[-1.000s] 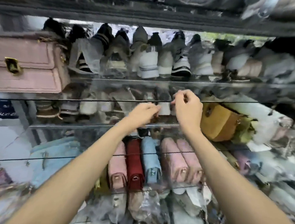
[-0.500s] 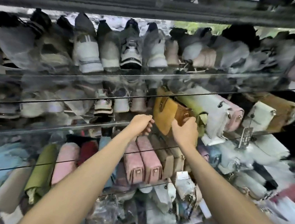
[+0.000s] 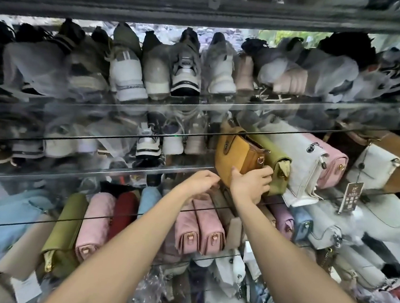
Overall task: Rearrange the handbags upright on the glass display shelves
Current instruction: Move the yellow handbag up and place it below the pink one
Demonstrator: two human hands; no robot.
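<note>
Head view, looking down along 2 bare forearms into glass shelves. Mustard handbag [image 3: 236,154] on the middle glass shelf [image 3: 73,169], leaning, front face turned left. Right hand [image 3: 251,183] wrapped round its lower near corner, thumb on the front face, fingers curled over the end by the strap ring. Left hand [image 3: 202,181] just left of it at the shelf edge, fingers curled loosely near the bag's bottom corner; cannot tell whether touching the bag or holding anything.

Pressed against the mustard bag's right side, an olive handbag [image 3: 277,168]; then a white handbag [image 3: 305,166] and a pink handbag [image 3: 332,165], all leaning the same way. Hanging price tag [image 3: 349,196] farther right. Sneakers [image 3: 126,73] crowded in a row on the shelf above, more shoes behind glass to the left of the mustard bag. On the shelf below, under the forearms, 2 pink quilted bags [image 3: 200,230] side by side, with a red bag [image 3: 123,211] and an olive-green bag [image 3: 64,234] farther left.
</note>
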